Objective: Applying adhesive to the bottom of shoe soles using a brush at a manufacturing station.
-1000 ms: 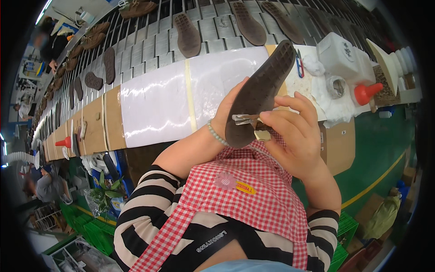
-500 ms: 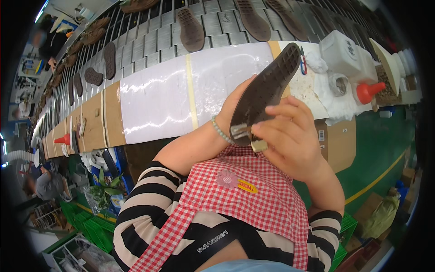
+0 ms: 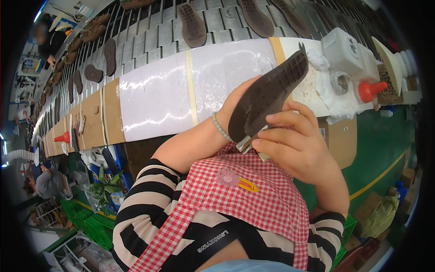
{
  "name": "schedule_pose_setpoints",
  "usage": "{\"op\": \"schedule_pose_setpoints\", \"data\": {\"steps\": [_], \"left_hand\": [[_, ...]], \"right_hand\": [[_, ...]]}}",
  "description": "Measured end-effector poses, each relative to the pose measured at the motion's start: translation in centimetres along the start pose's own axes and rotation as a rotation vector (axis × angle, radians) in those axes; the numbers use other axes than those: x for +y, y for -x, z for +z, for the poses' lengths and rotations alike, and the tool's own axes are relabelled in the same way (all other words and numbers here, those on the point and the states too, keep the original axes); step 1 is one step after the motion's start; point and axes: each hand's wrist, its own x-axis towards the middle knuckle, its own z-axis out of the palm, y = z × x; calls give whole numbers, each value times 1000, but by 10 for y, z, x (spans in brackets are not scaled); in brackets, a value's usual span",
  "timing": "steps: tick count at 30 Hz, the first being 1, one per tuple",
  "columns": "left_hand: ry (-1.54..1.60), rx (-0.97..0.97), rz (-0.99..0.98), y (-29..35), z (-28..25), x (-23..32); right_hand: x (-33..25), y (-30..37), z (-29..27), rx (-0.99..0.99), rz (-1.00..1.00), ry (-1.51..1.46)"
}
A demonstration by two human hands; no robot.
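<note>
A dark brown shoe sole (image 3: 267, 97), its inner side with a grid of hollows, is held tilted in front of my chest. My left hand (image 3: 234, 100) grips it from the left and behind, most of its fingers hidden by the sole. Closed over the sole's near right edge, my right hand (image 3: 299, 140) holds a small tool (image 3: 244, 145) with a shiny metal-looking end against the sole's near end. A pale yellowish piece (image 3: 264, 157) shows under those fingers; whether it belongs to the tool, I cannot tell.
Beyond the plastic-covered worktop (image 3: 154, 99) runs a slatted metal conveyor (image 3: 149, 34) carrying several soles (image 3: 192, 26). At the right stand white plastic jugs (image 3: 343, 51), a red-capped bottle (image 3: 372, 91), a jar (image 3: 340, 83) and crumpled white cloth (image 3: 333, 106). Another person (image 3: 45, 43) stands far left.
The sole has swung slightly, its far end moving right. My right hand has shifted a little to the right and the tool's metal end now sits lower, at the sole's near end.
</note>
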Motion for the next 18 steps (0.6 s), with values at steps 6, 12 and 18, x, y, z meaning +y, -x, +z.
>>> {"op": "schedule_pose_setpoints", "data": {"steps": [6, 12, 18], "left_hand": [[122, -55, -76, 2, -4, -4], [-267, -22, -18, 4, -5, 0], [79, -234, -30, -2, -8, 3]], "right_hand": [[2, -7, -3, 43, 12, 25], [-3, 2, -20, -57, 16, 87], [-11, 13, -15, 217, 277, 45]]}}
